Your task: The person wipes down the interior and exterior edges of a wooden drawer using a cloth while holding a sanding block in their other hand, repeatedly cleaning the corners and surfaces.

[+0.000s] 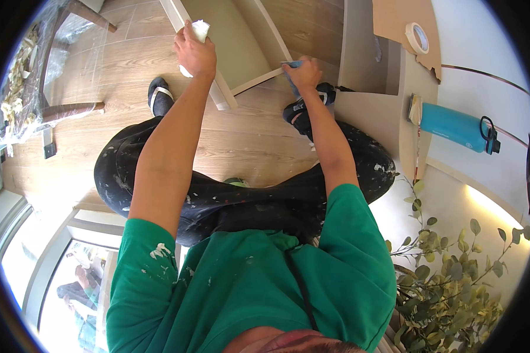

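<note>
A cream-coloured drawer [241,88], an open box shape with a pale olive bottom, sits tilted on the floor ahead of me. At its left side my left hand [195,54] is closed around a white wad [201,29], soft paper or cloth, whose ends stick out above and below the fingers. My right hand [306,74] is at the near right corner of the drawer. Its fingers are closed on a folded blue-grey piece [291,82], cloth or thin sheet, pressed against the rim there. The undersides of both hands are hidden.
To the right stands a cream cabinet [368,117] with an open compartment. On it are cardboard [397,20], a tape roll [417,38], a paintbrush [416,112] and a teal bottle [453,126]. A leafy plant [447,288] stands lower right; plastic-wrapped furniture [41,70] is at left.
</note>
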Demonstrator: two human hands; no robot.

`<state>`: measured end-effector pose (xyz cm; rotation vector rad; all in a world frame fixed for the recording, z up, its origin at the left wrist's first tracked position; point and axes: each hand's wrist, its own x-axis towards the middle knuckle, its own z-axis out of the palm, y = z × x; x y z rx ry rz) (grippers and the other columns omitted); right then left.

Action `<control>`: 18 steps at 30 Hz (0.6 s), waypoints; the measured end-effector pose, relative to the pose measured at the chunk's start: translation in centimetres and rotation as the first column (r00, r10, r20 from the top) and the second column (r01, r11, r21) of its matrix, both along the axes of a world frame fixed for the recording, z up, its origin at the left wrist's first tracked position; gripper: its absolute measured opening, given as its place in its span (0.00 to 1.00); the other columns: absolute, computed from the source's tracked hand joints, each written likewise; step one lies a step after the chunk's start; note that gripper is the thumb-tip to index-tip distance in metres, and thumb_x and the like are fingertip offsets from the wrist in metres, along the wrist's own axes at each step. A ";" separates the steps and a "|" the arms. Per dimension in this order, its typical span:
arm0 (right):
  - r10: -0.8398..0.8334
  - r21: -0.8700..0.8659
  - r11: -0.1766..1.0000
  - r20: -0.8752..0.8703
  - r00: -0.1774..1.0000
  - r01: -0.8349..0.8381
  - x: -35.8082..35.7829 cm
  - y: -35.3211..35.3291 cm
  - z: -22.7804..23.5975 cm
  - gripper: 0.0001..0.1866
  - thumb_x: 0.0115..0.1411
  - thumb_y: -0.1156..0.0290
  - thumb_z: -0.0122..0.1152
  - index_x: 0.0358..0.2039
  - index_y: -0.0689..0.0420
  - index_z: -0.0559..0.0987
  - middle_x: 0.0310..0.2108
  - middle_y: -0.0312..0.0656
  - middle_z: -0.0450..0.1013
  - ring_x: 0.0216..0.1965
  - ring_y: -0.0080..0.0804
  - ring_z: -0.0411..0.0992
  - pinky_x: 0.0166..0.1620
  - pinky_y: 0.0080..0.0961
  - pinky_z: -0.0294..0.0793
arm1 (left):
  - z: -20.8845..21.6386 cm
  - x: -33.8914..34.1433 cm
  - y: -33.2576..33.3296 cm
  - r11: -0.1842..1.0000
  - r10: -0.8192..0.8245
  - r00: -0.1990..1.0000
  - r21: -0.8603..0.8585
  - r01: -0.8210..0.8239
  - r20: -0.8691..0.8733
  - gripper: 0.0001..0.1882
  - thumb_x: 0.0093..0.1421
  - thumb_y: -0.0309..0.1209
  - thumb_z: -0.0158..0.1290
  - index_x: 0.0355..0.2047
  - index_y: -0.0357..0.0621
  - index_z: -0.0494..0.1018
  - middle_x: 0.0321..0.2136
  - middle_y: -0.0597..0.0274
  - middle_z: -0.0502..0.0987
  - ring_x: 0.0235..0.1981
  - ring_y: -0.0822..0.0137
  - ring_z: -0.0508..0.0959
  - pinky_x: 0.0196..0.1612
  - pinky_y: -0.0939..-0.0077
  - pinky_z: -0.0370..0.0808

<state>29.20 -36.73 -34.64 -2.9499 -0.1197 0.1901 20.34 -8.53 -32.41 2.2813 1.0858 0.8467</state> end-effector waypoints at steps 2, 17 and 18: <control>0.027 0.007 1.000 0.015 1.000 -0.027 -0.6 0.4 -0.1 0.28 0.48 0.46 0.75 0.44 0.52 0.84 0.48 0.48 0.75 0.52 0.48 0.75 0.57 0.49 0.70 | 0.0 0.0 0.0 1.000 -0.005 1.000 0.003 0.005 0.009 0.33 0.54 0.31 0.66 0.62 0.49 0.73 0.54 0.51 0.75 0.56 0.47 0.75 0.55 0.54 0.77; -0.005 0.027 1.000 0.033 0.999 0.004 -1.1 0.9 -0.1 0.29 0.48 0.46 0.75 0.44 0.54 0.84 0.46 0.49 0.75 0.52 0.49 0.75 0.56 0.51 0.69 | 0.0 -0.1 0.1 1.000 -0.008 1.000 -0.012 0.008 0.001 0.33 0.54 0.31 0.66 0.62 0.49 0.72 0.55 0.52 0.75 0.57 0.47 0.75 0.57 0.55 0.76; -0.006 0.027 1.000 0.037 0.999 0.005 -1.2 1.0 -0.1 0.30 0.48 0.46 0.75 0.44 0.54 0.84 0.47 0.49 0.75 0.52 0.49 0.75 0.56 0.51 0.69 | 0.0 -0.1 0.0 1.000 -0.007 1.000 -0.021 0.007 -0.008 0.33 0.54 0.31 0.66 0.62 0.49 0.72 0.55 0.52 0.75 0.57 0.47 0.74 0.57 0.54 0.76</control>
